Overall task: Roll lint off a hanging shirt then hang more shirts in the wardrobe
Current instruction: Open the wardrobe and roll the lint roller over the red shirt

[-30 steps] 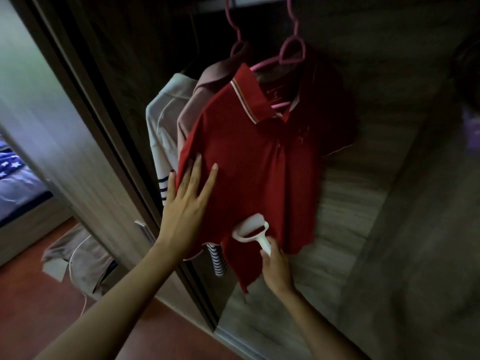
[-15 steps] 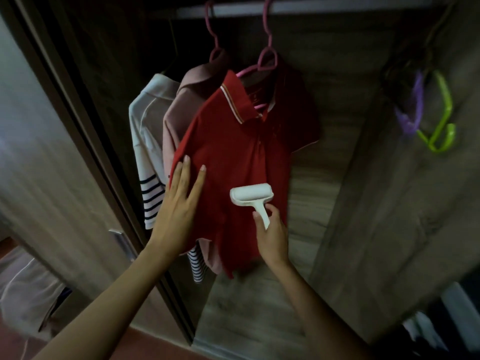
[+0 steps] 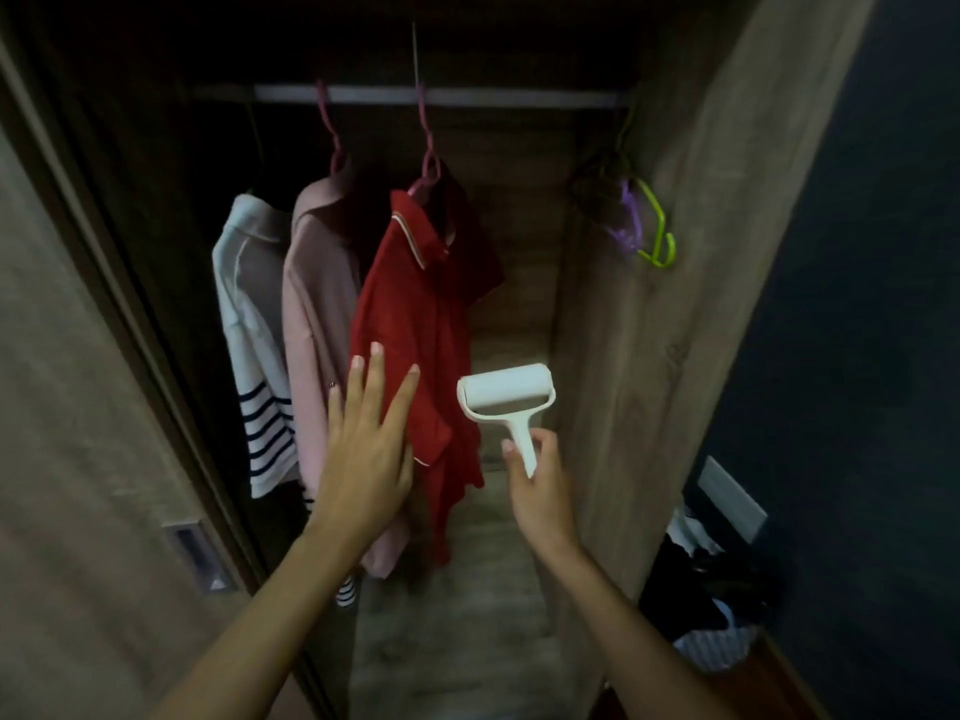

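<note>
A red polo shirt (image 3: pixel 415 309) hangs on a pink hanger (image 3: pixel 430 163) from the wardrobe rail (image 3: pixel 493 96), turned edge-on. My left hand (image 3: pixel 369 444) lies flat with fingers spread against the shirt's left sleeve and side. My right hand (image 3: pixel 540 491) grips the handle of a white lint roller (image 3: pixel 506 392), whose head is just right of the shirt and off the fabric. A pink shirt (image 3: pixel 317 314) and a white striped shirt (image 3: pixel 254 324) hang to the left of the red one.
Empty purple and green hangers (image 3: pixel 647 226) hang at the rail's right end by the wardrobe side wall (image 3: pixel 675 330). The sliding door (image 3: pixel 78 459) stands at the left. A pile of clothes (image 3: pixel 706 589) lies on the floor at the right.
The red shirt has swung from facing me to edge-on. The lint roller has come off its front and moved to the right. My view has pulled back and risen.
</note>
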